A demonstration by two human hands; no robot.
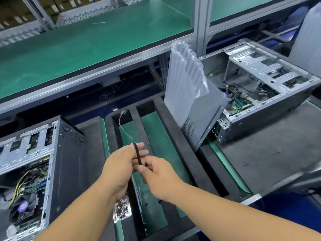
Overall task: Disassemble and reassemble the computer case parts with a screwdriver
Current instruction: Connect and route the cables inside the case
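My left hand (119, 164) and my right hand (159, 176) meet over the black foam tray (175, 136), both pinching a thin black strip (138, 154) that stands almost upright between the fingers. An open computer case (31, 171) lies at the left with its fan and wiring exposed. A second open computer case (260, 91) lies at the right, its side panel (203, 119) leaning against it. A small clear bag of screws (121, 210) lies under my left wrist. No screwdriver is visible.
A clear air-cushion bag (184, 80) stands on the foam tray beside the right case. A thin white cable (122, 119) lies in a tray slot. A green-topped shelf (86, 42) with a metal frame runs along the back. Black mat (260, 162) covers the bench at the right.
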